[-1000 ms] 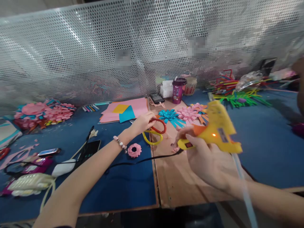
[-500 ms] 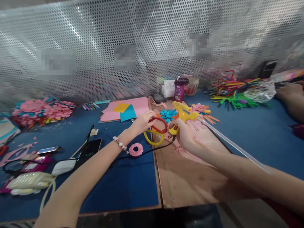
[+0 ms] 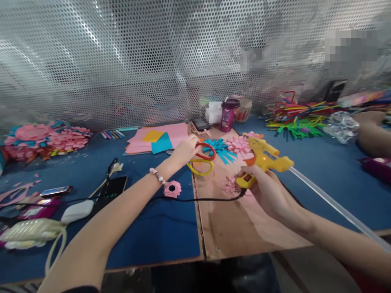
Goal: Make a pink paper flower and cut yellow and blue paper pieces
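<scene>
My right hand [image 3: 266, 193] grips the handle of a yellow glue gun [image 3: 265, 158] held above the brown board, its clear glue stick [image 3: 336, 207] trailing back to the right and its black cord [image 3: 189, 200] running left. My left hand [image 3: 183, 151] is closed on the handles of red and yellow scissors [image 3: 203, 160] that rest on the table. A small pink paper flower [image 3: 172, 188] lies beside my left wrist. A blue paper flower [image 3: 218, 146] and a pink one [image 3: 239, 144] lie just beyond the scissors.
Pink, yellow and blue paper sheets [image 3: 159, 140] lie behind my left hand. A purple cup [image 3: 228, 114] stands at the mesh screen. Coloured sticks [image 3: 296, 118] pile at the right, near another person's hand [image 3: 371, 130]. A phone [image 3: 112, 189] and paper flowers [image 3: 45, 138] lie left.
My right hand brought the glue gun down toward the flowers, then drew it back right and nearer. My left hand stayed on the scissors.
</scene>
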A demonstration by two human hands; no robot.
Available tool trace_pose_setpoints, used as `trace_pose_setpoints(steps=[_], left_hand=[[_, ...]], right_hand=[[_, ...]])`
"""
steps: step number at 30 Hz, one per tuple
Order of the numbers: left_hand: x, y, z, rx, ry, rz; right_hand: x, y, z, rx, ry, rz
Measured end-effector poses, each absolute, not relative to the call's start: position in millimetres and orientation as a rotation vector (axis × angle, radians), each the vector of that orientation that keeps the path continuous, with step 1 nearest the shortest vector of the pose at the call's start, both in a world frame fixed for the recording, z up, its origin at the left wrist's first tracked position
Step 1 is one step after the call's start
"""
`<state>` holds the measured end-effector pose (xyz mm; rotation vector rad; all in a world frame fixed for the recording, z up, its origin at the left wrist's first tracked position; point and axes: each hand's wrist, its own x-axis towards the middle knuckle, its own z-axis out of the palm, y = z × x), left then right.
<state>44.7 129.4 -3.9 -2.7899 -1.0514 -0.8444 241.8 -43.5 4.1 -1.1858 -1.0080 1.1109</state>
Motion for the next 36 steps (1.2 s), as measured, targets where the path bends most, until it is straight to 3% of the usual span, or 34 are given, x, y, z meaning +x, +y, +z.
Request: trace_pose_setpoints(steps=[7, 12, 19, 25, 36], left_hand=[[68, 149, -15, -2.803, -1.125, -0.672], [72, 130, -9, -2.926, -1.061, -0.658], [72, 76, 12, -3.545, -0.799, -0.882], [64, 68, 20, -3.769, -0.943, -0.823], [46, 50, 14, -3.847, -1.494, -1.597]], right_hand=[[252, -60, 21, -1.262, -0.906, 1.084], [247, -60, 32, -1.126, -0.870, 1.308], [228, -53, 38, -1.013, -0.818, 1.433], [224, -44, 41, -1.024, -0.921, 1.466], [195, -39, 43, -0.826, -1.087, 1.758]])
